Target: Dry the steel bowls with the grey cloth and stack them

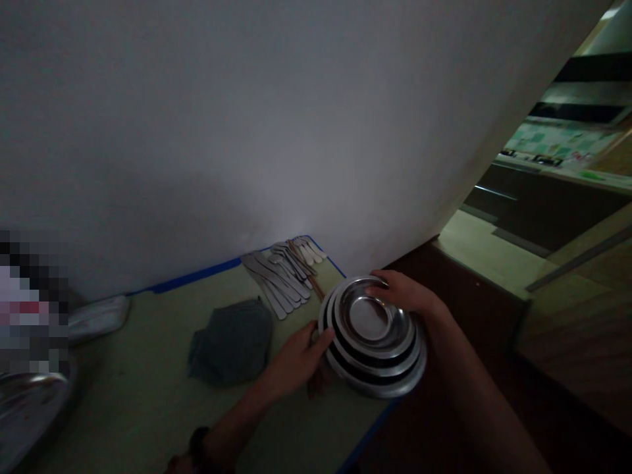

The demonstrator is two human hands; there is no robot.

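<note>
A stack of shiny metal plates (369,321), nested with the smaller ones on top, is at the right end of the table. My left hand (299,355) grips its left rim, thumb over the edge and the other fingers underneath. On the far right side, my right hand (402,289) holds the stack with its thumb inside the top plate. Whether the stack rests on the table or is raised slightly I cannot tell. Left of it lie a folded dark grey-green cloth (231,341), several flat-handled metal knives (276,286), and a row of spoons and forks (296,260).
The table (133,395) has a pale green top with blue edging and stands against a white wall (296,131). A large metal tray (29,408) and a pale flat packet (99,316) are at the left. Beyond the wall's right edge is a kitchen counter (553,171).
</note>
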